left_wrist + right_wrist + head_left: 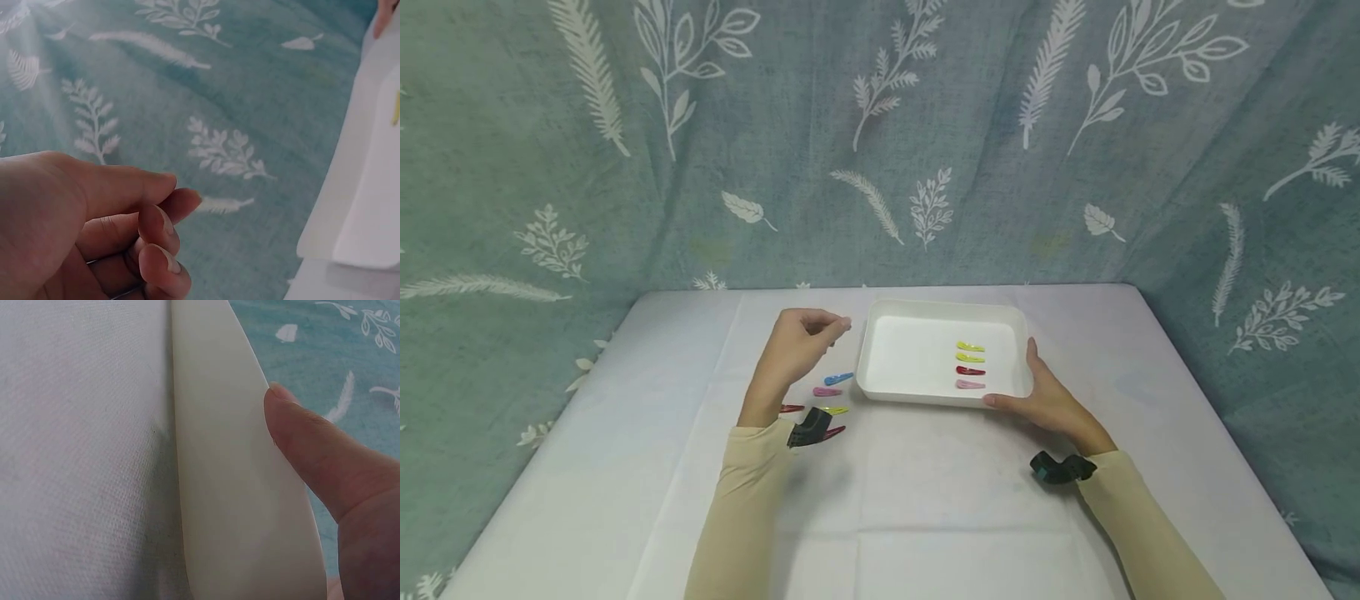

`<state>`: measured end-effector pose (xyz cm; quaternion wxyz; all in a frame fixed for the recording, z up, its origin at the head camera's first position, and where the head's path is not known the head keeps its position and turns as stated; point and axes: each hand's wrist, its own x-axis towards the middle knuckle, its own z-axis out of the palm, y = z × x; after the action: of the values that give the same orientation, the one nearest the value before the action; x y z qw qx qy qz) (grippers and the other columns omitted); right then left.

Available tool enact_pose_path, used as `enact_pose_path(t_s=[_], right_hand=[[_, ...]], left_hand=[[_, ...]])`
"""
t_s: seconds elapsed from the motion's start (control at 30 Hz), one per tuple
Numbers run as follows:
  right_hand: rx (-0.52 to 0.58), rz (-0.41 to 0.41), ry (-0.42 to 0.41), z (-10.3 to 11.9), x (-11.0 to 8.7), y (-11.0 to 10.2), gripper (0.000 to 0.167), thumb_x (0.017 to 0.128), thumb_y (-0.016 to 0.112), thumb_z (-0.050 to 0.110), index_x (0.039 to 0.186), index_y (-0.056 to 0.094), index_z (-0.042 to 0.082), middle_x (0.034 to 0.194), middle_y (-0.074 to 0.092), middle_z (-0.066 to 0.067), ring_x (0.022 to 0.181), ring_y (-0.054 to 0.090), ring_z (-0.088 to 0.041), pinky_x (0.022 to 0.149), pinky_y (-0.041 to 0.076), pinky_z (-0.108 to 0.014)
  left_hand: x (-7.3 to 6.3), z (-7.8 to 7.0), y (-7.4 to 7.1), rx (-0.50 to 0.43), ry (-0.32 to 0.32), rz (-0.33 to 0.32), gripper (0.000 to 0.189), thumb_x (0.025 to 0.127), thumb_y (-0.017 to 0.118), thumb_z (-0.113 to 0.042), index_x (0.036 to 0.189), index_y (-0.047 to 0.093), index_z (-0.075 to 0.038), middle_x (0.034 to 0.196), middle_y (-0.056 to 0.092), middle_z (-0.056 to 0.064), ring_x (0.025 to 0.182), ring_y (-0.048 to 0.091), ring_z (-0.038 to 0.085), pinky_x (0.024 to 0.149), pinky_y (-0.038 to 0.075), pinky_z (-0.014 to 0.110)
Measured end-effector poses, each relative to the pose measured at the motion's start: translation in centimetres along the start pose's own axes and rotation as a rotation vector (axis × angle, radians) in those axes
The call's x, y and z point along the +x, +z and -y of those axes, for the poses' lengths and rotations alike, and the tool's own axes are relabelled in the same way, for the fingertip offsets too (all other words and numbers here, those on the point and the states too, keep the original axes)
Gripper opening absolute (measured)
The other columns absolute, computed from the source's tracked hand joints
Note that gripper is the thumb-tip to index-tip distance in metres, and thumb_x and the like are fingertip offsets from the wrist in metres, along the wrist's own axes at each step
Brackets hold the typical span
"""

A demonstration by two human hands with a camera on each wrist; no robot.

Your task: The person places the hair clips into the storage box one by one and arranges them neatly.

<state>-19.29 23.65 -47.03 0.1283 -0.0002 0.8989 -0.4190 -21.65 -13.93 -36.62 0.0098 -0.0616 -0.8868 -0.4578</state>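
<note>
Backing everything, the leaf-printed cloth point(977, 221) hangs behind your white-covered worktop point(925, 492), where the white tray point(906, 354) lies between your hands. Your right hand point(1049, 402) grips its near right corner, thumb at the front edge. Your left hand point(794, 348) hovers just outside its left end, fingers curled in and fingertips drawn together. The tray's right half holds a column of two yellow clips point(970, 358), a red clip point(970, 371) and a pink clip point(970, 384); beside your left wrist lie a blue clip point(838, 378) and other loose clips point(827, 392). You seem partway through lining up clips in the tray. If your left hand carries one, the next move calls for bringing it over and laying it in line; if not, for turning back to pinch another while your right hand steadies the tray. Your left-wrist view cuts off most of the tray; your right-wrist view offers its outer wall but no clips. No clip shows at your left fingertips, so I cannot tell whether they pinch one. Your black wrist camera point(811, 427) covers part of the loose group, making its count uncertain.
</note>
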Motion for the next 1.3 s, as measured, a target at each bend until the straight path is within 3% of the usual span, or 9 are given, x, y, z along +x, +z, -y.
enact_pose_path(t_s=[0.33, 0.53, 0.73, 0.93, 1.3], right_hand=[[0.002, -0.002, 0.007, 0.1, -0.1, 0.1, 0.143, 0.08, 0.082, 0.062, 0.161, -0.023, 0.009, 0.174, -0.004, -0.022, 0.161, 0.005, -0.043, 0.126, 0.014, -0.065], [-0.002, 0.002, 0.009, 0.0, -0.1, 0.1, 0.144, 0.079, 0.082, 0.063, 0.161, -0.024, 0.009, 0.174, -0.005, -0.022, 0.161, 0.004, -0.043, 0.126, 0.013, -0.065], [-0.016, 0.0, 0.017, 0.0, -0.1, 0.0, 0.145, 0.077, 0.081, 0.066, 0.161, -0.024, 0.011, 0.174, -0.005, -0.021, 0.161, 0.005, -0.043, 0.126, 0.014, -0.065], [-0.017, 0.002, 0.022, 0.1, -0.1, -0.1, 0.146, 0.077, 0.081, 0.067, 0.161, -0.025, 0.012, 0.174, -0.006, -0.021, 0.161, 0.004, -0.043, 0.126, 0.014, -0.066], [-0.011, 0.004, 0.021, 0.0, 0.1, 0.0, 0.146, 0.077, 0.082, 0.065, 0.16, -0.026, 0.011, 0.174, -0.005, -0.023, 0.161, 0.006, -0.044, 0.125, 0.015, -0.065]], left_hand=[[-0.4, 1.8, -1.7, -0.011, -0.051, -0.062, 0.034, 0.102, 0.065, -0.032, 0.117, 0.076, -0.004, 0.113, 0.074, 0.018, 0.097, 0.065, 0.03, 0.081, 0.053, 0.03], [-0.2, 3.2, -2.3, 0.023, -0.081, -0.08, 0.034, 0.102, 0.065, -0.032, 0.117, 0.075, -0.003, 0.113, 0.073, 0.019, 0.094, 0.064, 0.027, 0.081, 0.052, 0.03], [0.3, 4.2, -2.4, 0.058, -0.131, -0.045, 0.039, 0.102, 0.063, -0.036, 0.119, 0.074, -0.003, 0.112, 0.072, 0.02, 0.101, 0.066, 0.037, 0.083, 0.053, 0.036], [0.8, 5.3, -2.2, 0.082, -0.203, -0.011, 0.042, 0.102, 0.063, -0.038, 0.123, 0.072, -0.003, 0.118, 0.071, 0.023, 0.105, 0.064, 0.034, 0.093, 0.053, 0.045], [1.6, 8.1, -0.9, 0.172, -0.29, 0.058, 0.042, 0.101, 0.063, -0.038, 0.121, 0.072, -0.002, 0.116, 0.072, 0.019, 0.109, 0.063, 0.033, 0.098, 0.051, 0.049]])
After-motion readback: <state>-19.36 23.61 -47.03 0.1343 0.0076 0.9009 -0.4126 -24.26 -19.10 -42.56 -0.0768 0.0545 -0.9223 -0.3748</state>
